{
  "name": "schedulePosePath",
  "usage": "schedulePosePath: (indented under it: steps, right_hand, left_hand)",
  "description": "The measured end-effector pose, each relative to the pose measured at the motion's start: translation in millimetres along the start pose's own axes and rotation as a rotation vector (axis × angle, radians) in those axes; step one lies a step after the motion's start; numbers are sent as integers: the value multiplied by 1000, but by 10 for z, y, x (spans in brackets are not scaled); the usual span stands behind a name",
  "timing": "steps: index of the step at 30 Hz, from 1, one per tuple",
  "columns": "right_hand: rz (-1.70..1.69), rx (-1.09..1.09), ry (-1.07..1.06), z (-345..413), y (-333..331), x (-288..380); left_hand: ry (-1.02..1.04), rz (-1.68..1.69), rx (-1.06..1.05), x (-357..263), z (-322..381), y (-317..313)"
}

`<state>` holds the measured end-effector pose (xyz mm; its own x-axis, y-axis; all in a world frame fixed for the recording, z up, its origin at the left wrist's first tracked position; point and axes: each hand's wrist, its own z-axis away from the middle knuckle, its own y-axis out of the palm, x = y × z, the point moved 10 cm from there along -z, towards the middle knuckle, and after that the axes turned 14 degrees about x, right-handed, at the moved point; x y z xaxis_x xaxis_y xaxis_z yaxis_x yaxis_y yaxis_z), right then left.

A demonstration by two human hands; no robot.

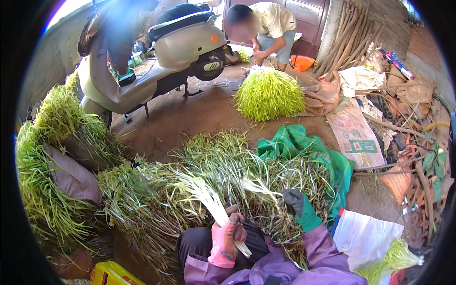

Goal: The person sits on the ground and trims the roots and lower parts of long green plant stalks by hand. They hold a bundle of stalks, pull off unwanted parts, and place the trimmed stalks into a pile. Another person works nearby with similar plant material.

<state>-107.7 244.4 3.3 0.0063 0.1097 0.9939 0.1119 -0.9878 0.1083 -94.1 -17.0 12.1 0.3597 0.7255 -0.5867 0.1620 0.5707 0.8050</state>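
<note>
My left hand (226,238), in a pink glove with dark fingertips, grips a bunch of peeled white vegetable stalks (210,201). Their pale leaves fan out up and to the left, and their cut-looking ends show below the fist. My right hand (296,206), in a green glove with dark fingers, pinches a single stalk (262,187) with pale leaves; a brownish strip hangs beneath its fingers. Both hands are over my lap, a little apart. Under and beyond them lies a wide heap of unpeeled stalks (221,160) with brown lower ends.
A green mesh sack (299,142) lies beyond the heap. Tied greens (269,94) stand before a bending person (274,32). A scooter (174,53) is parked behind. More greens (32,171) flank the left; a white sheet (367,231) with a bunch (392,262) lies right.
</note>
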Motion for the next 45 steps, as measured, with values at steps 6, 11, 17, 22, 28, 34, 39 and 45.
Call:
schedulePosePath:
  steps: [6, 11, 17, 22, 28, 34, 39, 45]
  right_hand:
    - [-422, -124, -35, 133, 200, -138]
    - [-353, 12, -79, 233, 591, -9]
    - [-268, 54, -71, 272, 812, 127]
    - [64, 55, -107, 292, 876, 209]
    - [330, 110, -235, 380, 1032, 431]
    - [279, 252, 67, 371, 977, -138]
    - [1134, 270, -100, 566, 702, -420]
    - [967, 41, 60, 445, 35, -269]
  left_hand:
    - [20, -96, -70, -145, 44, 151]
    - [-43, -214, -157, -54, 16, 182]
    - [-138, -284, -176, 142, -32, 190]
    - [-144, -285, -164, 251, -59, 120]
    - [-173, -267, -111, 344, -119, 59]
    - [-96, -228, -100, 174, -69, 132]
    - [47, -299, -124, -201, 19, 275]
    - [23, -330, -104, -232, 46, 467]
